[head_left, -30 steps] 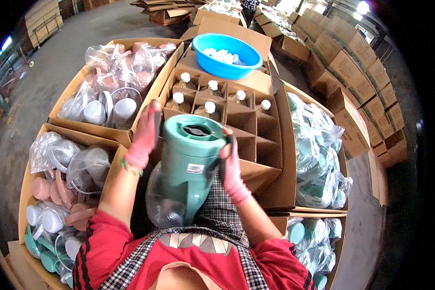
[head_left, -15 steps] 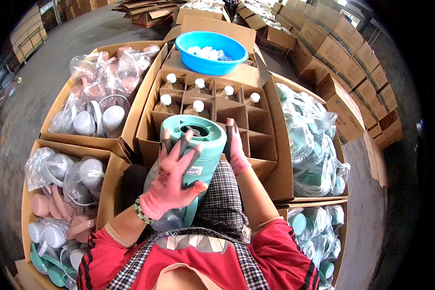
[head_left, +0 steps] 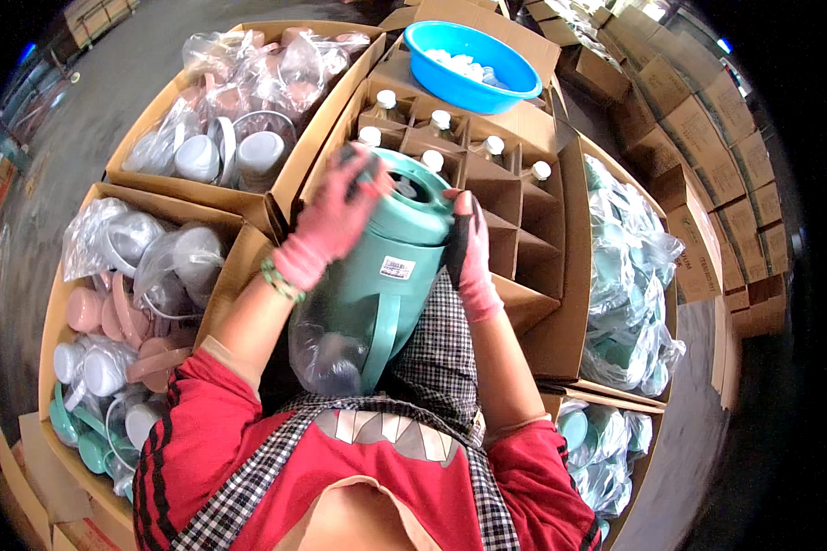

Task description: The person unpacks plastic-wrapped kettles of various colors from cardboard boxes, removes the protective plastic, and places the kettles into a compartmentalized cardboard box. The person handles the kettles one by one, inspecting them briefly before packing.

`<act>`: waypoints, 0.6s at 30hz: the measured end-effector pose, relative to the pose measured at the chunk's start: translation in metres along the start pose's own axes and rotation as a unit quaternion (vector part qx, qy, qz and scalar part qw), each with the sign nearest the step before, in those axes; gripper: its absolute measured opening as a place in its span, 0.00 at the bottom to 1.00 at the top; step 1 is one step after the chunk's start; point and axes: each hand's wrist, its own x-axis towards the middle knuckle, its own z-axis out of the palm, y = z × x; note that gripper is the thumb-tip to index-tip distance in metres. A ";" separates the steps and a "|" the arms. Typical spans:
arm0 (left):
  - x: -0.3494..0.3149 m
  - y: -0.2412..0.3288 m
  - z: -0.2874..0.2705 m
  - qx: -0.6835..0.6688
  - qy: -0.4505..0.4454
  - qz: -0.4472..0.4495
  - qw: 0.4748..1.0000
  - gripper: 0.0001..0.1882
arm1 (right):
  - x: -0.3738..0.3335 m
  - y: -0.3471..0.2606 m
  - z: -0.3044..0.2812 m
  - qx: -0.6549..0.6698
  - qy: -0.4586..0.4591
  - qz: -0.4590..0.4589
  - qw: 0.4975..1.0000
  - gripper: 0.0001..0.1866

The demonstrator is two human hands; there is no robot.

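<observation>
A large green jug-like flask (head_left: 390,298) with a side handle (head_left: 379,344) and a white label leans across my lap, its round open top tilted away from me. Something dark and ring-shaped shows inside the opening. My left hand (head_left: 340,207), in a pink and dark glove, is at the left of the rim; motion smears its fingers. On the rim's right side, my right hand (head_left: 471,253) grips with bent fingers, the tips bare. Clear plastic (head_left: 326,354) bunches around the flask's lower left. The flask's far side is hidden.
Ahead, a divided carton (head_left: 515,234) holds several white-capped bottles (head_left: 439,124). A blue basin (head_left: 469,87) with small white pieces stands behind it. Cartons of bagged pink and grey parts (head_left: 257,151) lie left, bagged green parts (head_left: 625,275) right. Stacked boxes (head_left: 698,119) line the far right.
The flask has turned so its handle and label face me more. My left hand has moved from over its top and front to the rim's left side. The view has shifted.
</observation>
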 end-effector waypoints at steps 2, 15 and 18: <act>-0.016 0.029 0.006 0.181 -0.010 0.177 0.967 0.35 | 0.007 -0.003 -0.010 0.013 0.033 -0.068 0.997 0.23; -0.040 0.048 -0.010 -0.417 0.096 -0.118 0.896 0.28 | -0.027 -0.100 0.022 -0.346 -0.047 -0.481 0.805 0.40; -0.037 0.062 0.000 -0.404 0.083 0.012 0.911 0.28 | -0.012 -0.090 0.028 -0.325 -0.096 -0.460 0.820 0.38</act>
